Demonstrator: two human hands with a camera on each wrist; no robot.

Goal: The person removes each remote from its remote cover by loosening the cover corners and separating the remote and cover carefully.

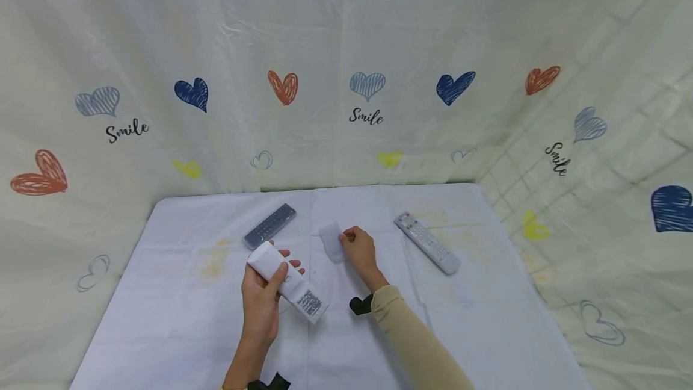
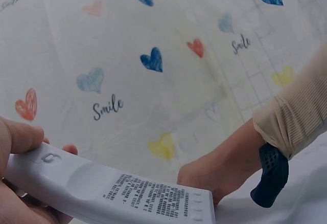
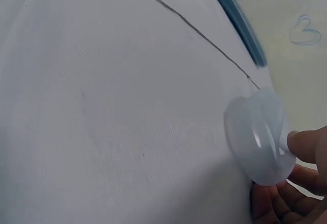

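Observation:
In the head view my left hand point(image 1: 261, 300) grips a white remote control point(image 1: 295, 292), thumb across its upper face and fingers beneath. The remote's back is turned up, showing a block of dark printed text near the end toward me. In the left wrist view this back point(image 2: 89, 180) fills the lower part. To the right, thumb and fingers of my right hand point(image 1: 361, 257) pinch the edge of a small translucent, whitish, flexible piece point(image 1: 331, 242). The right wrist view shows that piece point(image 3: 258, 137) curved and folded over near the thumb, low over the white cloth.
Behind my left hand lies a dark grey remote point(image 1: 269, 225) on the white-covered table point(image 1: 178, 318). A light grey remote point(image 1: 428, 242) with many buttons lies to the right. A heart-printed curtain point(image 1: 325, 29) closes off the back and sides.

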